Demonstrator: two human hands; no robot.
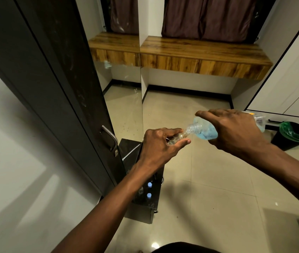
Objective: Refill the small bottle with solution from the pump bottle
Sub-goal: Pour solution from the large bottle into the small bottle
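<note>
My left hand (160,143) grips a small clear bottle (176,138), mostly hidden inside the fingers, with its open mouth pointing right. My right hand (234,128) holds a larger clear bottle (202,129) with blue liquid, tipped on its side. Its threaded neck has no pump on it and meets the small bottle's mouth. Blue liquid pools in the lower part of the big bottle.
Below my left arm stands a low dark stand (145,198) carrying small bottles with blue caps (149,184). A dark wardrobe door with a handle (110,137) is on the left. A black bin with a green liner (293,134) sits at the right; a wooden shelf (199,53) is behind.
</note>
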